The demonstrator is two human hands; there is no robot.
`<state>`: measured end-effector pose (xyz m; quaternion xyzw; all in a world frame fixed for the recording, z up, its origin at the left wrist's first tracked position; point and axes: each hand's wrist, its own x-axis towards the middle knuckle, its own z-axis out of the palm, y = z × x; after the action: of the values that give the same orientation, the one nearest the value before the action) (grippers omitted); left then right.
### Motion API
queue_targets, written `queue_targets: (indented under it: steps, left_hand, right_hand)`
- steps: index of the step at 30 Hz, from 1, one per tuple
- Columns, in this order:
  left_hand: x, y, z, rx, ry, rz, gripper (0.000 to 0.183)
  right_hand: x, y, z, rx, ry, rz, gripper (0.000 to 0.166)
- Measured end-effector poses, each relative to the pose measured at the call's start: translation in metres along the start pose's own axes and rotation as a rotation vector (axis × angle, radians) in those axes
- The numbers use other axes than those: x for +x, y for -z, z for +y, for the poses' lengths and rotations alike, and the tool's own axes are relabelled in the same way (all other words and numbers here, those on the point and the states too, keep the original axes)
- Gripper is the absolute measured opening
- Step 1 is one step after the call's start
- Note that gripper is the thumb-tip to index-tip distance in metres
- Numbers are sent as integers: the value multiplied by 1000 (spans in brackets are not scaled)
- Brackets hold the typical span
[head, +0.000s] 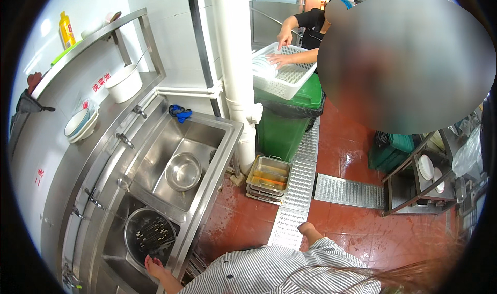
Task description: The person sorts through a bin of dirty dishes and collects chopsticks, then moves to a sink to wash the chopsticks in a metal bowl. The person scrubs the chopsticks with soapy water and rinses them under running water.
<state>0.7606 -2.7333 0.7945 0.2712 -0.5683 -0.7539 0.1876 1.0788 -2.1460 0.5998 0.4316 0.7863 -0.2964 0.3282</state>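
My left hand [154, 267] is at the near rim of a round metal basin [130, 232], palm up, its fingers loosely apart and nothing in them. Inside the basin lie many dark chopsticks [155, 234] with pale ends, in water. It stands in the nearer compartment of a stainless steel sink [116, 255]. A thin stream seems to run from a faucet [95, 201] towards it. My right hand [306, 228] hangs over the floor, away from the sink; its fingers look curled, and their inner side is hidden.
An empty steel bowl [183, 171] sits in the farther sink compartment. Stacked metal pans [268, 175] stand on the floor beside a drain grate [299, 185]. A co-worker's hands [285, 37] are at a white plastic basket [287, 88] of plates on a green bin [277, 133].
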Motion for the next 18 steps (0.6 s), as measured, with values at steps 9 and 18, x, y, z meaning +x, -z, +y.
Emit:
queue_targets:
  steps: [9, 18]
  left_hand:
    - [0, -10, 1, -24, 74, 89, 15]
    - [-12, -16, -1, 51, 79, 221, 13]
  right_hand:
    - [-15, -21, 15, -50, -46, 63, 45]
    - [-5, -3, 18, 53, -85, 57, 43]
